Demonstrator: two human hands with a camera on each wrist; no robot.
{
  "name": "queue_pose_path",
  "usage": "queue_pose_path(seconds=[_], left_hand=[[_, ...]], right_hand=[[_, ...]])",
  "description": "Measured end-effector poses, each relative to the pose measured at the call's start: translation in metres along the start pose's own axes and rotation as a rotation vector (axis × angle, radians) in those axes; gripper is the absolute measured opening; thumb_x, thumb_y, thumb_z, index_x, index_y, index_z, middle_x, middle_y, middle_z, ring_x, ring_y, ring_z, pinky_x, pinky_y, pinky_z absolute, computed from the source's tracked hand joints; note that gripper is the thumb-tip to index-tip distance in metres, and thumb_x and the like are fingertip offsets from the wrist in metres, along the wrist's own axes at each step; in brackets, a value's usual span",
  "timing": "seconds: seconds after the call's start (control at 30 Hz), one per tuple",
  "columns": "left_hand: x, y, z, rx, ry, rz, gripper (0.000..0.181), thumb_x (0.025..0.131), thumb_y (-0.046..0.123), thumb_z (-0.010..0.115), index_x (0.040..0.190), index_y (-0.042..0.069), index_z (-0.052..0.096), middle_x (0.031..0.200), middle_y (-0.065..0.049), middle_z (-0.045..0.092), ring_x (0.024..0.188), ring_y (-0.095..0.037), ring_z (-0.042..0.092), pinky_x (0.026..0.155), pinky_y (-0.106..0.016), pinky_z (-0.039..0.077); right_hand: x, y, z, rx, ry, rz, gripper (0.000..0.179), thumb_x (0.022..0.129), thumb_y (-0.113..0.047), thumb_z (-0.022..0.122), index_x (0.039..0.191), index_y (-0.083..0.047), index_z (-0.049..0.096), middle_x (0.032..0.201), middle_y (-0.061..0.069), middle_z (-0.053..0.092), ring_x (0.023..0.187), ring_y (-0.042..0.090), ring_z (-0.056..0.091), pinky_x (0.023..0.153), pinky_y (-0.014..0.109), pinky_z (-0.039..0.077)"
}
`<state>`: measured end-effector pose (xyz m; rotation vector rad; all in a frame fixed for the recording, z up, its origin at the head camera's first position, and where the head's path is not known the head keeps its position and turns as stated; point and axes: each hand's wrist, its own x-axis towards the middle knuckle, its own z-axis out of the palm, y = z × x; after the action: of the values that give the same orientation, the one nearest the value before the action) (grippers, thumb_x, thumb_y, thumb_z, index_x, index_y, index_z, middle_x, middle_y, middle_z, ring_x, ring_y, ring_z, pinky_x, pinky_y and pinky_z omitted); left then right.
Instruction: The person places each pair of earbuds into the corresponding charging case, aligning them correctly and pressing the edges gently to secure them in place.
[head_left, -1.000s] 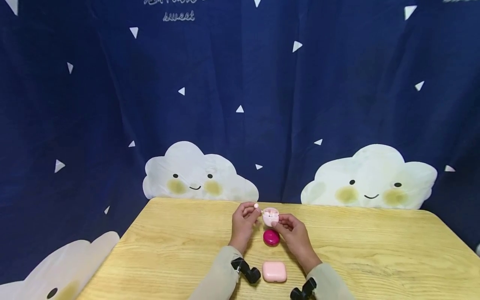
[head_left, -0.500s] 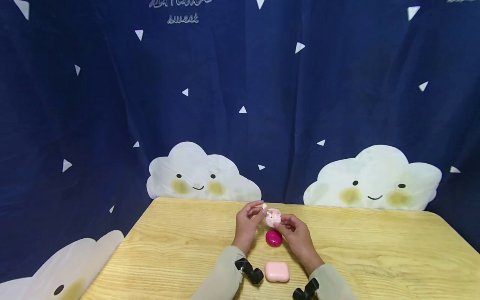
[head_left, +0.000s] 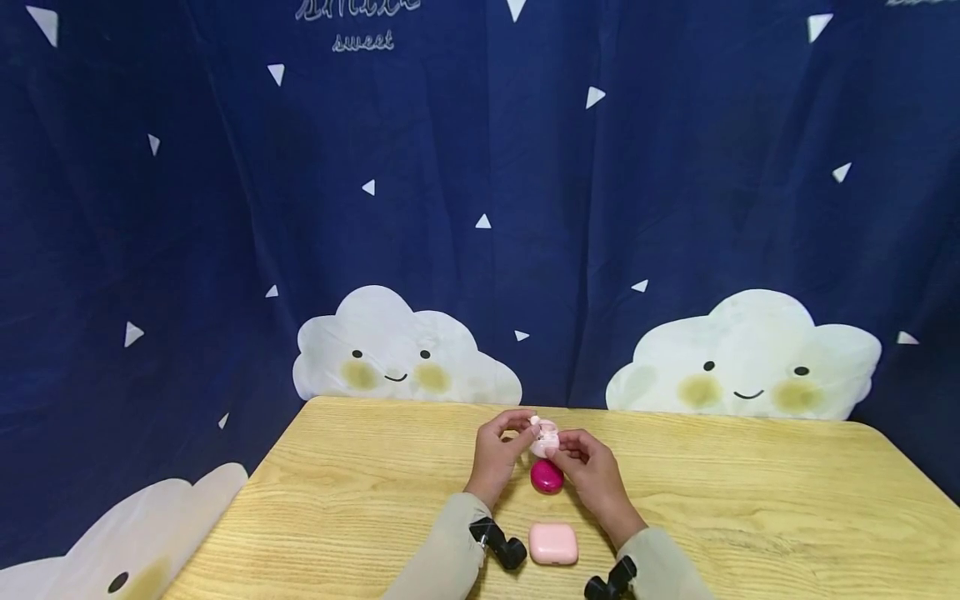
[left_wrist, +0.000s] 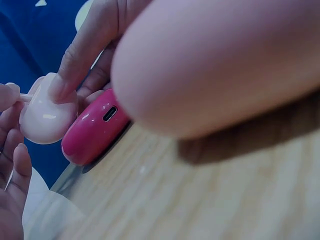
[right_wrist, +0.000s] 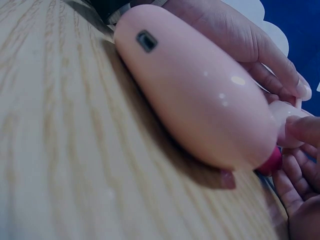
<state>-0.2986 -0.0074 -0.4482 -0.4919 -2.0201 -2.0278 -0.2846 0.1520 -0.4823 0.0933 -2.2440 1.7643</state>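
Observation:
My right hand (head_left: 595, 477) holds a small, pale pink earbud case (head_left: 543, 448) with its lid up, thumb pressed on the front. My left hand (head_left: 495, 457) pinches a pale earbud between thumb and forefinger at the case's left side. In the left wrist view the earbud's thin stem (left_wrist: 25, 98) meets the edge of the case (left_wrist: 47, 119); its head is hidden by the fingertips. Just below the held case lies a shut, glossy magenta case (head_left: 547, 477) with a charging port. A larger pink case (head_left: 553, 544) lies shut between my forearms.
The wooden table (head_left: 360, 483) runs back to a dark blue curtain (head_left: 450, 167) printed with clouds and triangles. Black wrist cameras (head_left: 501, 546) are strapped over both sleeves, close to the larger pink case.
My left hand has brought the earbud rightward from beside the open case to right at it. The right hand still holds the case in about the same place; the other cases have not moved.

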Motion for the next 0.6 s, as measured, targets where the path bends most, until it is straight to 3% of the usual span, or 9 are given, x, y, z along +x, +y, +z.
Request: queue_pose_path(seconds=[0.13,0.33,0.6], left_hand=[[0.0002,0.0005,0.0000,0.008,-0.017,-0.010,0.025,0.085,0.004,0.071,0.108,-0.006,0.068,0.092,-0.020,0.068,0.086,-0.019,0.060,0.072,-0.022,0.047],[-0.0006,0.0013,0.0009,0.033,-0.007,-0.024,0.020,0.086,0.006,0.071,0.105,0.004,0.072,0.091,-0.016,0.068,0.087,-0.017,0.059,0.074,-0.028,0.047],[-0.0014,0.0008,-0.0004,0.052,-0.064,-0.023,0.019,0.088,0.007,0.069,0.105,0.000,0.071,0.101,-0.014,0.069,0.088,-0.021,0.058,0.073,-0.024,0.046]], right_hand=[[0.0010,-0.0003,-0.0002,-0.005,-0.002,0.006,0.022,0.083,-0.011,0.076,0.102,-0.003,0.068,0.090,0.008,0.067,0.080,0.014,0.061,0.071,0.019,0.051],[0.0014,-0.0006,-0.0006,-0.018,-0.006,0.015,0.022,0.083,-0.011,0.076,0.102,-0.004,0.068,0.091,0.007,0.067,0.082,0.015,0.061,0.072,0.020,0.051],[0.0007,-0.0006,0.0000,-0.022,-0.007,0.013,0.022,0.083,-0.013,0.076,0.102,-0.003,0.068,0.091,0.007,0.066,0.082,0.016,0.060,0.072,0.020,0.051]])
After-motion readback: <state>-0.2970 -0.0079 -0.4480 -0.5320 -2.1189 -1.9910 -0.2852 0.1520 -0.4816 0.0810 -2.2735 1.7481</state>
